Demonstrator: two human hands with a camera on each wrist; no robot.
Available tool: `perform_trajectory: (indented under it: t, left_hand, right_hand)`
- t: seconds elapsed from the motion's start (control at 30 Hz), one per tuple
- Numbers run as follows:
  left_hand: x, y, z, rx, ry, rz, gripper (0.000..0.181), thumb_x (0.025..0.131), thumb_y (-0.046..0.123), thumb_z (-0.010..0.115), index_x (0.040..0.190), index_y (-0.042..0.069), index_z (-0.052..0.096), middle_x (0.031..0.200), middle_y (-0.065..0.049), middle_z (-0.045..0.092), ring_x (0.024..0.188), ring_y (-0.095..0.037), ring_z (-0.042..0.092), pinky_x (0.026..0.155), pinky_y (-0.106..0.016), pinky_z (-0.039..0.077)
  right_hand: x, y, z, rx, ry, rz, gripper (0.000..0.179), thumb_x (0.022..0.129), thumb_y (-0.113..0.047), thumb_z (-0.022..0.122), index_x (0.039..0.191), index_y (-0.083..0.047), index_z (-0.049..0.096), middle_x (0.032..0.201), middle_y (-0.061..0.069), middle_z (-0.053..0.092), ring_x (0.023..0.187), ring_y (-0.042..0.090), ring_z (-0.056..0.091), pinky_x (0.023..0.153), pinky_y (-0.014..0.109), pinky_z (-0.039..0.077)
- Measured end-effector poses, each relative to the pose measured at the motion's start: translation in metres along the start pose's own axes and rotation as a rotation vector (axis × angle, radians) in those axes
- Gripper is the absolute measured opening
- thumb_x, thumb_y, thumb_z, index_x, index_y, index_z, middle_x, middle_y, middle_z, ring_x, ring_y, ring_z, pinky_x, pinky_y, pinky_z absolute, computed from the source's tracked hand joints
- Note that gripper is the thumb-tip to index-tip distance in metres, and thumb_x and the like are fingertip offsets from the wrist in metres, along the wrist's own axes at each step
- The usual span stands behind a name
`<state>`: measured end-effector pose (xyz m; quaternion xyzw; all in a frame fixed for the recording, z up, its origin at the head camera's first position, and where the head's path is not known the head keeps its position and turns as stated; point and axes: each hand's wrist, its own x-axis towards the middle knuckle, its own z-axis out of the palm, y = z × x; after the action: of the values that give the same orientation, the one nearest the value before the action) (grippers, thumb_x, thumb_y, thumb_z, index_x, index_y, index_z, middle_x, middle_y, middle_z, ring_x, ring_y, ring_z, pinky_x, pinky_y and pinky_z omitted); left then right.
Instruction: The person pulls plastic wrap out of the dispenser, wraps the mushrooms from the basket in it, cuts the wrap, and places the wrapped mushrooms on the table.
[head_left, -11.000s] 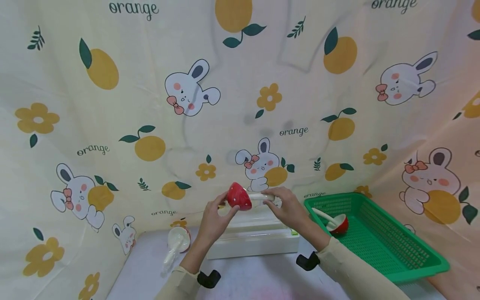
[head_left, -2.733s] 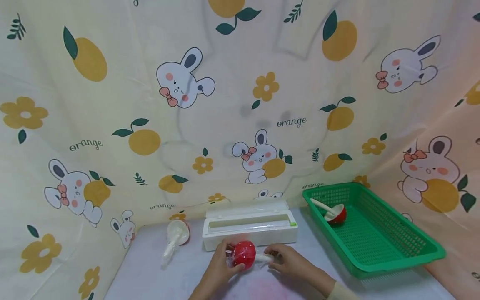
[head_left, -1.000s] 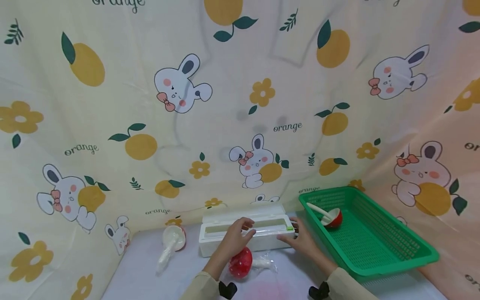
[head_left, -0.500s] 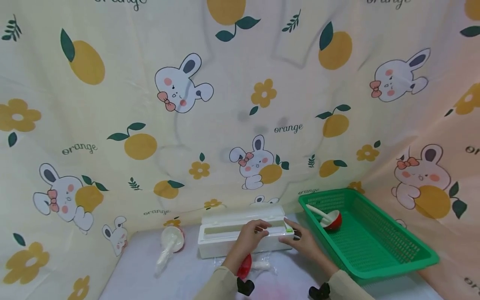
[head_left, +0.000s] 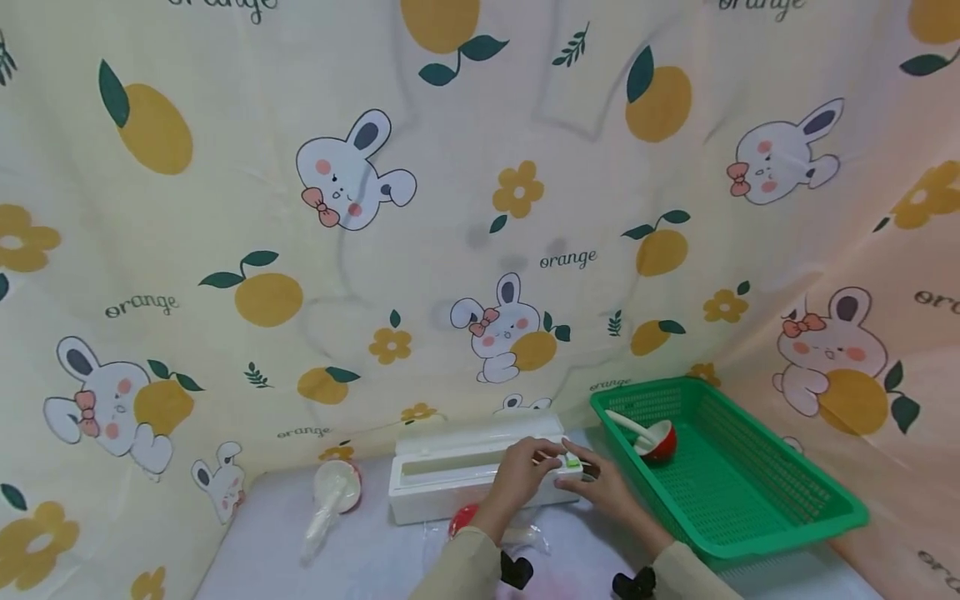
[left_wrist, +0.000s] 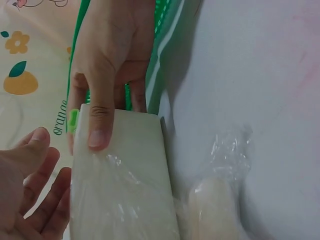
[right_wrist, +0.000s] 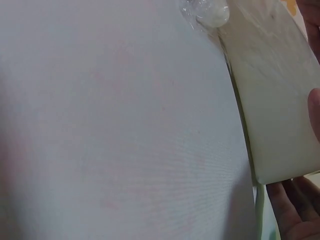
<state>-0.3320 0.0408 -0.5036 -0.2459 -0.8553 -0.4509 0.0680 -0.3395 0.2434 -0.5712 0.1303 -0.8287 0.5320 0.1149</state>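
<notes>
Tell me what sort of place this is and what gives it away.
Probably an improvised indoor tabletop workspace: a printed sheet forms the backdrop, a table spreads before it, and a box and basket are set within reach.

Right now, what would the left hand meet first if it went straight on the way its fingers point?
Most likely the right hand, gripping the end of the white box; depth is unclear, so the green tab there might come first.
</notes>
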Motion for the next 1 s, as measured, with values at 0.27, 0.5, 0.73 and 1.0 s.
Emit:
perform_trajectory:
  t: [0.27, 0.5, 0.73, 1.0]
  left_hand:
    - [0.002, -0.003, 0.018, 0.005, 0.044, -0.087, 0.015, 0.096, 0.020, 0.082, 0.110, 0.021, 0.085, 0.099, 0.014, 0.077, 0.082, -0.002, 0.062, 0.070, -0.023, 0.052]
    - [0.006, -0.001, 0.024, 0.056, 0.085, -0.055, 0.015, 0.093, 0.021, 0.085, 0.108, 0.019, 0.086, 0.092, 0.011, 0.077, 0.078, 0.000, 0.061, 0.065, -0.021, 0.050]
    - [0.007, 0.004, 0.025, 0.147, 0.114, -0.080, 0.009, 0.090, 0.026, 0.089, 0.098, 0.024, 0.086, 0.083, 0.015, 0.074, 0.074, 0.000, 0.058, 0.064, -0.021, 0.045]
    - [0.005, 0.009, 0.026, 0.173, 0.148, -0.097, 0.005, 0.091, 0.025, 0.088, 0.094, 0.022, 0.085, 0.082, 0.014, 0.072, 0.073, -0.003, 0.056, 0.065, -0.024, 0.045]
  right_hand:
    - [-0.003, -0.002, 0.002, 0.013, -0.012, 0.018, 0.072, 0.089, -0.013, 0.089, 0.154, -0.008, 0.058, 0.157, 0.019, 0.056, 0.143, 0.042, 0.055, 0.109, 0.050, 0.053]
    - [0.000, 0.000, 0.000, 0.054, -0.011, 0.001, 0.072, 0.090, -0.010, 0.088, 0.155, -0.006, 0.056, 0.157, 0.024, 0.054, 0.142, 0.045, 0.054, 0.106, 0.043, 0.056]
    - [0.001, -0.001, 0.001, 0.053, -0.009, 0.024, 0.072, 0.091, -0.006, 0.086, 0.155, -0.005, 0.055, 0.158, 0.025, 0.051, 0.143, 0.045, 0.053, 0.106, 0.043, 0.056]
    - [-0.001, -0.001, 0.000, 0.062, -0.003, 0.028, 0.073, 0.090, -0.012, 0.088, 0.155, -0.005, 0.056, 0.159, 0.025, 0.051, 0.143, 0.046, 0.052, 0.107, 0.046, 0.055]
